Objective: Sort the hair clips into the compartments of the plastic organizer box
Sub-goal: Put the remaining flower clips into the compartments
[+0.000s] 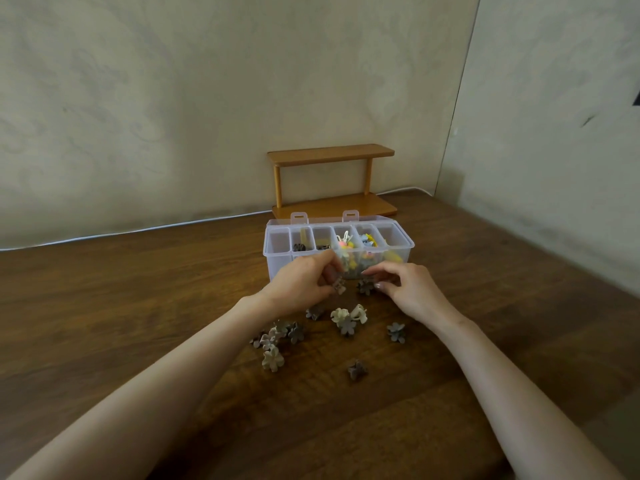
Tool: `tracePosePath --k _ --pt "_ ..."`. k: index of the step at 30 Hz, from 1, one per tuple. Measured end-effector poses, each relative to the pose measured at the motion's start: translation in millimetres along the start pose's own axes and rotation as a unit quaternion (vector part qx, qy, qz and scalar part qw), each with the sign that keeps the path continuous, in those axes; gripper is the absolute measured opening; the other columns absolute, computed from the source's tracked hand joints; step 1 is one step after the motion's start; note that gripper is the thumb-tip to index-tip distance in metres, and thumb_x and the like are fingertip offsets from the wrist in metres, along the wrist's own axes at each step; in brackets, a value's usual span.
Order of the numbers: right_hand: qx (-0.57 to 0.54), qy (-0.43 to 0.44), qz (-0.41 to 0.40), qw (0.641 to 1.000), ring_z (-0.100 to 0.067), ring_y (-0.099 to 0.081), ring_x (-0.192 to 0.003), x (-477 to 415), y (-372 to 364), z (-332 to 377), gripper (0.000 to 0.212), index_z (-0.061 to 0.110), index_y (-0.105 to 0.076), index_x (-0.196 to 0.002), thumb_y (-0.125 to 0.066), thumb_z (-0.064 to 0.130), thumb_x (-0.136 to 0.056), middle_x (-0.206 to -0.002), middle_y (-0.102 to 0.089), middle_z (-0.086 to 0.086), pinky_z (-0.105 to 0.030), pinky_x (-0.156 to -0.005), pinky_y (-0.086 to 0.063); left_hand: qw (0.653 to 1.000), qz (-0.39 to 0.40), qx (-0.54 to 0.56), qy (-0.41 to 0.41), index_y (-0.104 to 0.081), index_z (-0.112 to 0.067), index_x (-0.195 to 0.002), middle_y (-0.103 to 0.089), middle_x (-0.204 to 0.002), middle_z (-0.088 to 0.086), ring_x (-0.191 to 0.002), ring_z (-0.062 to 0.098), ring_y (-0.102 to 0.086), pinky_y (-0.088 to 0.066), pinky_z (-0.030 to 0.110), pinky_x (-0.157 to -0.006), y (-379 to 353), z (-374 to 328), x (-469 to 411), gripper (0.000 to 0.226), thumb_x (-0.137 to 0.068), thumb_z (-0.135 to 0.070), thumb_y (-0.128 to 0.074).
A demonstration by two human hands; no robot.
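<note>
One organizer box (277, 259), lengthwise left-right

The table (138, 306) is seen to be dark wood, grained with a low sheen. The box (277, 252) is clear, glossy plastic. The clips (273, 358) look matt plastic. The shelf (329, 154) is smooth, light, satin wood.

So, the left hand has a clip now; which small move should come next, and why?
Probably lift the left hand and drop its clip into the box: the fingers pinch it, the box stands open just behind, and the leftmost compartment looks empty.
</note>
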State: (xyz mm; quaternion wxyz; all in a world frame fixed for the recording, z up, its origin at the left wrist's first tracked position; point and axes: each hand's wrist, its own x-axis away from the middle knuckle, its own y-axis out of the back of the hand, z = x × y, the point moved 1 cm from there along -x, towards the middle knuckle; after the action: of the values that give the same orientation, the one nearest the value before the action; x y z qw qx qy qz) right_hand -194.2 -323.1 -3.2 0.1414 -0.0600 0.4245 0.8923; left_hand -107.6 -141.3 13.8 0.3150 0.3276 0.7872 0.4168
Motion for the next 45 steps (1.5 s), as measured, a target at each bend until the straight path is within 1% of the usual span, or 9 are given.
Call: tracePosePath --k 6,12,19,23,26,30,34,39,45 --pt "-0.001 -0.003 0.008 1.0 -0.004 -0.054 -0.099 1.4 0.4 1.4 0.025 0.026 -0.065 -0.111 -0.059 0.013 -0.091 -0.111 -0.063 0.007 -0.019 -0.085 -0.042 0.998 -0.054 -0.006 -0.014 -0.057 -0.021 -0.107 -0.056 -0.091 -0.013 -0.082 -0.001 -0.056 -0.047 0.013 -0.067 26.9 1.1 7.4 0.024 -0.085 -0.015 -0.062" --pt "0.002 0.0 0.014 1.0 -0.004 -0.053 -0.101 1.5 0.7 2.9 0.022 0.026 -0.067 -0.108 -0.059 0.015 -0.091 -0.109 -0.062 0.01 -0.02 -0.087 -0.041 0.981 -0.182 -0.025 0.059 -0.059 -0.017 -0.107 -0.06 -0.087 -0.007 -0.078 0.01 -0.058 -0.052 0.028 -0.071 55.9 30.6 -16.9 0.024 -0.085 -0.024 -0.064" --pt "0.011 0.0 0.015 1.0 -0.006 -0.055 -0.103 0.4 0.0 0.4 0.022 0.028 -0.067 -0.107 -0.059 0.016 -0.091 -0.113 -0.063 0.008 -0.019 -0.086 -0.041 0.982 -0.137 -0.067 0.111 -0.058 -0.015 -0.112 -0.064 -0.097 0.0 -0.083 0.013 -0.056 -0.047 0.028 -0.071 50.5 54.8 -45.4 0.028 -0.086 -0.025 -0.062" --pt "0.013 0.008 0.012 1.0 -0.007 -0.055 -0.105 1.0 -0.6 1.9 0.023 0.027 -0.066 -0.109 -0.058 0.015 -0.092 -0.113 -0.063 0.008 -0.019 -0.087 -0.041 0.979 -0.169 -0.071 0.092 -0.061 -0.016 -0.107 -0.063 -0.101 0.001 -0.092 0.014 -0.056 -0.048 0.028 -0.074 50.6 58.3 -41.2 0.021 -0.089 -0.01 -0.052" --pt "0.011 0.009 0.017 1.0 -0.006 -0.056 -0.104 1.6 -0.4 3.8 0.025 0.027 -0.066 -0.111 -0.057 0.014 -0.092 -0.112 -0.062 0.009 -0.019 -0.087 -0.043 0.987 -0.125 -0.074 0.074 -0.058 -0.021 -0.103 -0.063 -0.106 -0.005 -0.1 0.01 -0.049 -0.04 0.023 -0.072 48.8 59.6 -35.7 0.032 -0.086 0.002 -0.042" --pt "0.009 0.006 0.022 1.0 -0.006 -0.055 -0.107 2.5 0.4 4.9 0.026 0.027 -0.065 -0.112 -0.056 0.013 -0.092 -0.115 -0.062 0.008 -0.022 -0.09 -0.044 0.99 -0.073 -0.104 0.06 -0.052 -0.025 -0.107 -0.06 -0.114 -0.003 -0.109 0.015 -0.046 -0.043 0.032 -0.086 44.4 56.1 -33.8 0.032 -0.089 -0.003 -0.035" --pt "0.009 0.006 0.023 1.0 -0.006 -0.054 -0.111 2.7 0.6 4.6 0.026 0.027 -0.065 -0.112 -0.055 0.012 -0.093 -0.117 -0.062 0.008 -0.022 -0.093 -0.043 0.987 -0.07 -0.14 0.046 -0.05 -0.019 -0.111 -0.064 -0.109 -0.004 -0.103 0.013 -0.046 -0.039 0.03 -0.082 42.4 48.2 -34.4 0.031 -0.089 -0.002 -0.035" --pt "0.007 0.008 0.023 1.0 -0.006 -0.054 -0.112 2.3 0.4 4.2 0.026 0.027 -0.065 -0.111 -0.055 0.012 -0.093 -0.116 -0.063 0.009 -0.024 -0.095 -0.044 0.99 -0.039 -0.129 0.045 -0.052 -0.021 -0.107 -0.064 -0.11 -0.005 -0.11 0.015 -0.051 -0.04 0.035 -0.093 41.5 46.3 -30.3 0.03 -0.091 -0.004 -0.033" --pt "0.009 0.007 0.028 1.0 -0.004 -0.054 -0.106 1.2 0.1 3.9 0.025 0.027 -0.065 -0.111 -0.057 0.014 -0.092 -0.113 -0.063 0.009 -0.019 -0.089 -0.043 0.98 -0.178 -0.09 0.022 -0.06 -0.017 -0.102 -0.063 -0.102 -0.004 -0.097 0.014 -0.051 -0.048 0.033 -0.078 50.4 28.4 -14.1 0.021 -0.088 -0.008 -0.046"
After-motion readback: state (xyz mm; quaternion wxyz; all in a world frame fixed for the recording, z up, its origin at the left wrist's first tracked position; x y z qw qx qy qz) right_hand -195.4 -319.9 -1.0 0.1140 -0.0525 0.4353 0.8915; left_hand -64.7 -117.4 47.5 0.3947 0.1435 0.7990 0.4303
